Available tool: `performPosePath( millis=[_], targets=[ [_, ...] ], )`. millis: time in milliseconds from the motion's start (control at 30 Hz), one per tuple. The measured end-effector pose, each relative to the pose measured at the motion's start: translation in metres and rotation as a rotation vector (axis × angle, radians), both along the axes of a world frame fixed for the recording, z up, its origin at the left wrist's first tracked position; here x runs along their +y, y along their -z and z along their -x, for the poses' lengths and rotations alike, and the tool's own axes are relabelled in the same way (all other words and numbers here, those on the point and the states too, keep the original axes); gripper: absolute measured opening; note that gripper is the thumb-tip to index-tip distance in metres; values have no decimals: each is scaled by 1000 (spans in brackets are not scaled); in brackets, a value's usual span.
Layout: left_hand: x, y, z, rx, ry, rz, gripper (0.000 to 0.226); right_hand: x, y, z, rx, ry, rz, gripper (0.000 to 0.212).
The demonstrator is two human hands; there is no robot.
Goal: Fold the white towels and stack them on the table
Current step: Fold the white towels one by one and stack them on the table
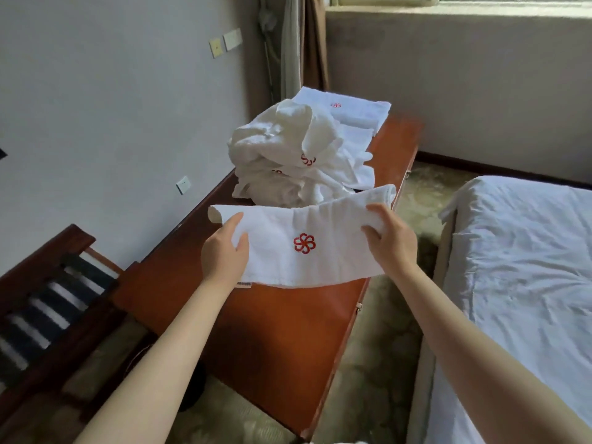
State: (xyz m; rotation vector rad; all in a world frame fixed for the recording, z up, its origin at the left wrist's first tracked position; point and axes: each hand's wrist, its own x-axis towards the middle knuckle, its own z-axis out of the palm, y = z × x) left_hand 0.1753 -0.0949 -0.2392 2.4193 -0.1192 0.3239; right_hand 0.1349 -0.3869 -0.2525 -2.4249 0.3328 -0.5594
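One bed (519,267), white-sheeted and creased, fills the right side, apart from the table across a strip of patterned floor.
One long reddish wooden table (272,347), set along the left wall; it carries all the towels.
One dark slatted wooden rack (48,299), beside the table's near left corner.
One heap of unfolded white towels (282,155), mid-table toward the wall; two red flower emblems show, but the towels in it cannot be counted.
One folded towel (304,219), a long band with a red flower emblem at its centre, held across the table just in front of the heap; whether its lower edge touches the wood cannot be told.
One flat pile of folded towels (349,110), at the table's far end, partly hidden by the heap; one emblem shows.
Two hands: left hand (224,251) grips the band's left end, thumb on top; right hand (390,238) grips the right end, fingers curled over the cloth.
Three wall plates (183,184), on the left wall.
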Motion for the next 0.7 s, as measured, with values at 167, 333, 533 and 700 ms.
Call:
performPosePath(
  millis=[167,333,533,700],
  targets=[
    [-74,-12,-18,-54,70,58,39,-57,-8,-15,-13,37,-10,34],
    [-177,-15,-62,-34,179,50,36,-138,-4,-63,-25,52,-25,25],
    [-293,-26,-135,12,162,30,34,-241,-5,-148,-16,16,-76,25],
    [-356,-44,-200,-7,117,8,32,-305,-23,-215,-3,19,-113,26]
  ],
)
